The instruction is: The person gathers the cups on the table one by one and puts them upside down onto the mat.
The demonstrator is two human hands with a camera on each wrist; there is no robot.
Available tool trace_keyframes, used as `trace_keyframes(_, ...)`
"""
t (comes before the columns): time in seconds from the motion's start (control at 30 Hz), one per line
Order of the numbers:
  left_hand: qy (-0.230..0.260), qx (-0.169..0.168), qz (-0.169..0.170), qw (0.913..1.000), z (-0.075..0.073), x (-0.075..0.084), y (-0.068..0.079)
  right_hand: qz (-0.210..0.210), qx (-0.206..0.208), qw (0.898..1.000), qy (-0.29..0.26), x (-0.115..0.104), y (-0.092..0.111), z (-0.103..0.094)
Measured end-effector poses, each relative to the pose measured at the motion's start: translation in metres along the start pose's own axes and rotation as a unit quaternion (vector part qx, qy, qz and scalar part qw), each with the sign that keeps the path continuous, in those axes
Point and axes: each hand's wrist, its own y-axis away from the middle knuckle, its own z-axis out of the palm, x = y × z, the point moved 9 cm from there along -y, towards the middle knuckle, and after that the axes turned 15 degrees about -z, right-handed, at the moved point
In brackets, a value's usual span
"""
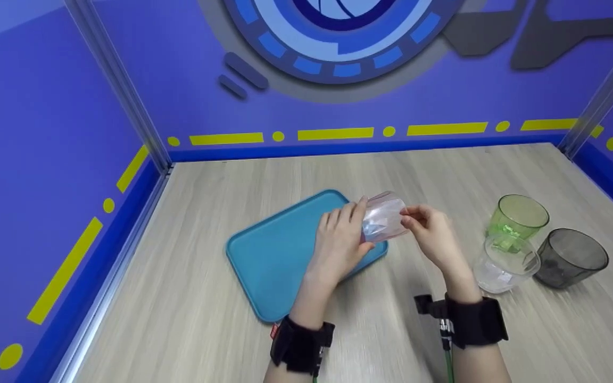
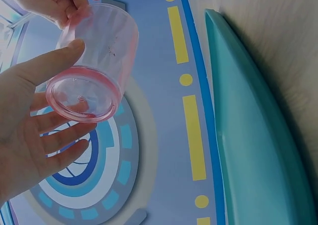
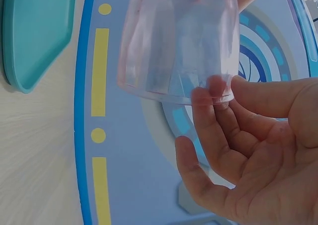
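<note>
Centrally: left hand (image 1: 338,234), thumb and fingers round the base of a pink-tinted cup (image 1: 384,219); right hand (image 1: 434,234), pinching its rim. Cup raised between both, equally close, long axis roughly left to right, rim rightward. Forearms reaching from near side. Behind the left hand, teal tray (image 1: 269,255). Right, on desk (image 1: 189,298): green cup (image 1: 519,213), far; clear cup (image 1: 498,274), nearer; grey cup (image 1: 572,260), rightmost.

Head cam's up high, facing forward and down at the table (image 1: 179,298). Wrist cams are way closer, tipped sideways, both catching the pink cup (image 2: 112,41) plus tray (image 3: 39,31) (left view's right side, right view's upper left).
</note>
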Motion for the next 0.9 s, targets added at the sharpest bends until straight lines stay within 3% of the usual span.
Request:
trace_keyframes(0.73, -0.007, 0.014, 0.01, 0.9998, -0.0042, 0.0003, 0.0003, 0.003, -0.002, 1.0, 0.022, 0.0018, -0.0005, 0.0009)
trace_keyframes(0.9, 0.005, 0.001, 0.005, 1.0, -0.0031, -0.0005, 0.0001, -0.001, -0.004, 1.0, 0.03, 0.0015, -0.0002, 0.0012)
